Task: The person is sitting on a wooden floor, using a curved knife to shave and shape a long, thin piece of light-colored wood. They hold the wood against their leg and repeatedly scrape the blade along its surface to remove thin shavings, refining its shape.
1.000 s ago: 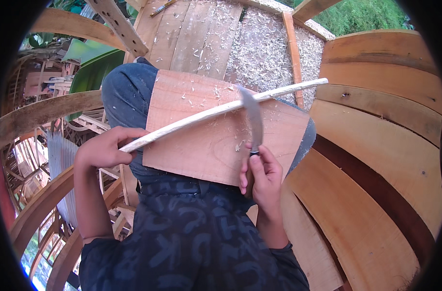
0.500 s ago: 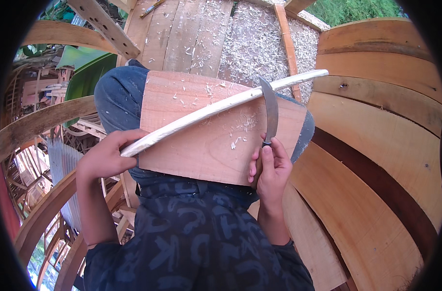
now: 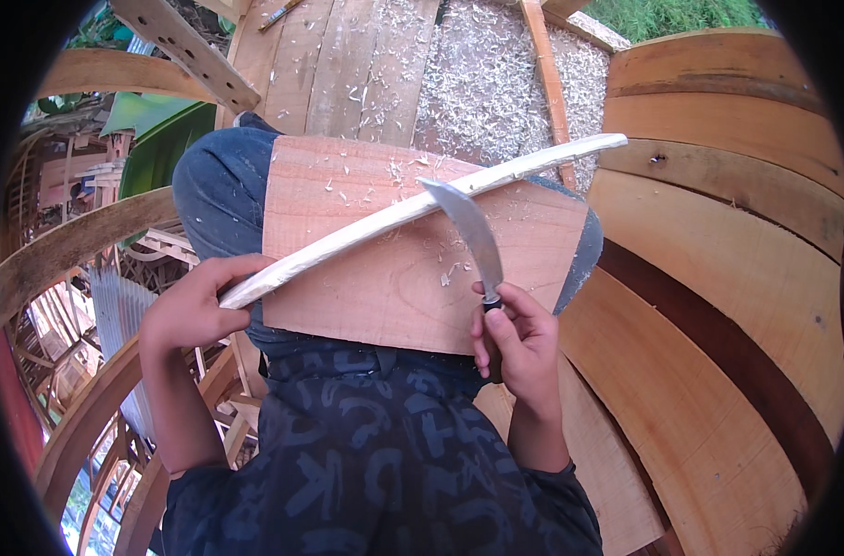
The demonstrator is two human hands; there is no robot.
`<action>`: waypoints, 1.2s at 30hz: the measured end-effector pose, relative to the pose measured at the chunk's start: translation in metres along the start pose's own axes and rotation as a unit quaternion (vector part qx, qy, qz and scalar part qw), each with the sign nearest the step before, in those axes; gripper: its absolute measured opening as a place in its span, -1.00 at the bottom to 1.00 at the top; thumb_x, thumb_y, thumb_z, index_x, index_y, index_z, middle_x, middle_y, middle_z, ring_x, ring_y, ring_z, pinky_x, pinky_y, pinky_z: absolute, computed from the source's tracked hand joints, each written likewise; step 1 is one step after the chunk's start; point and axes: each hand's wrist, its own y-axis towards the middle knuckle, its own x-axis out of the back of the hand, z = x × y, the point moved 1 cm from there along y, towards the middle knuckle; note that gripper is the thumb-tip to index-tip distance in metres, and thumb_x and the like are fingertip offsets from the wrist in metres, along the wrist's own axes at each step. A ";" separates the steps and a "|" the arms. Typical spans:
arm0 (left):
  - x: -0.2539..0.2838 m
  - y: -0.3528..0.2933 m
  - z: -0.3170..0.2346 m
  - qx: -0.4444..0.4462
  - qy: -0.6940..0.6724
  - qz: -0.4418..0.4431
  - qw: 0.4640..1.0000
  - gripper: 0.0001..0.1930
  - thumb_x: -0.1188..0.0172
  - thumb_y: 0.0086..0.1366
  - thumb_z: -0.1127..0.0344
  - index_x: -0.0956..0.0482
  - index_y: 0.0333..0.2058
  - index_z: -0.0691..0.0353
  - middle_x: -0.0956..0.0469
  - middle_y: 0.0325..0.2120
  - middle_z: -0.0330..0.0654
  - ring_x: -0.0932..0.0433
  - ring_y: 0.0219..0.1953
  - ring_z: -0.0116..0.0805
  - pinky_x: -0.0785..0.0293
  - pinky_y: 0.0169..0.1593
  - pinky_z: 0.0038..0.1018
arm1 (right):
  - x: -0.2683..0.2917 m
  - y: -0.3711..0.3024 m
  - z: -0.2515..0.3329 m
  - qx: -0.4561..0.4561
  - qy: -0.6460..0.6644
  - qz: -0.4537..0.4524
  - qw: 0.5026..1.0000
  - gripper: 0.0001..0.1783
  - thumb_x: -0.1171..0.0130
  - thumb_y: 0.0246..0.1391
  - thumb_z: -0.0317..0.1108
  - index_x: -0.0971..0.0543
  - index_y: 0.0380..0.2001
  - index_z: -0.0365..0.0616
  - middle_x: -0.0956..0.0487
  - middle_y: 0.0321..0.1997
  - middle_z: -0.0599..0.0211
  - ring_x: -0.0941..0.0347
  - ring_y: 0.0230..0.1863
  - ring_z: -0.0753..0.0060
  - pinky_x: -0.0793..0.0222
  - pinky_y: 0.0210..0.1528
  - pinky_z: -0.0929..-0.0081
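Observation:
A long, pale, slightly curved wooden stick (image 3: 366, 225) slants over the board on my lap, its far end up to the right. My left hand (image 3: 200, 301) is closed round the near end of this stick. In my right hand (image 3: 519, 338) is a knife (image 3: 473, 232) with a curved blade and a dark handle, mostly hidden by my fingers. The blade points up and left, its tip overlapping the stick's middle; whether it touches the wood I cannot tell. Under both lies a flat reddish wooden board (image 3: 348, 301) across my thighs, sprinkled with shavings.
Wood shavings (image 3: 482, 79) cover the plank floor ahead, crossed by a narrow wooden strip (image 3: 550, 83). Curved planks (image 3: 700, 232) form a wall on my right. On the left stand bent wooden ribs (image 3: 88, 241) and a drilled post (image 3: 186, 51). A pencil-like tool (image 3: 281, 13) lies far ahead.
The knife has swung left and drawn back, its tip moving from the stick's right part toward the middle. My right hand has come slightly nearer; the stick's near end has shifted slightly left.

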 end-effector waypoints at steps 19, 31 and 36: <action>-0.004 0.000 -0.009 0.031 0.003 -0.009 0.999 -0.36 -0.03 -0.20 0.53 -0.45 0.02 0.37 -0.56 -0.27 -0.09 -0.46 -0.20 -0.42 -0.37 -0.04 -0.53 | -0.010 0.003 0.000 -0.028 -0.003 0.003 1.000 -0.66 0.01 0.28 -0.41 -0.42 0.06 -0.36 -0.47 -0.47 0.31 -0.32 -0.67 0.66 -0.22 -0.72 0.71; -0.010 0.000 -0.013 -0.018 0.061 -0.068 0.996 -0.36 -0.04 -0.21 0.52 -0.45 0.01 0.37 -0.58 -0.20 0.02 -0.53 -0.15 -0.25 -0.37 0.02 -0.48 | -0.015 0.005 -0.003 -0.023 0.011 -0.023 0.999 -0.64 -0.04 0.25 -0.47 -0.39 0.07 -0.42 -0.50 -0.43 0.24 -0.32 -0.66 0.68 -0.22 -0.71 0.72; -0.010 0.004 -0.010 -0.037 0.062 -0.061 0.996 -0.37 -0.03 -0.21 0.52 -0.46 0.01 0.36 -0.57 -0.22 0.00 -0.51 -0.17 -0.30 -0.37 0.01 -0.49 | -0.019 0.007 -0.006 -0.023 0.010 -0.008 1.000 -0.63 -0.05 0.24 -0.46 -0.37 0.06 -0.43 -0.51 -0.43 0.23 -0.33 -0.65 0.66 -0.22 -0.71 0.73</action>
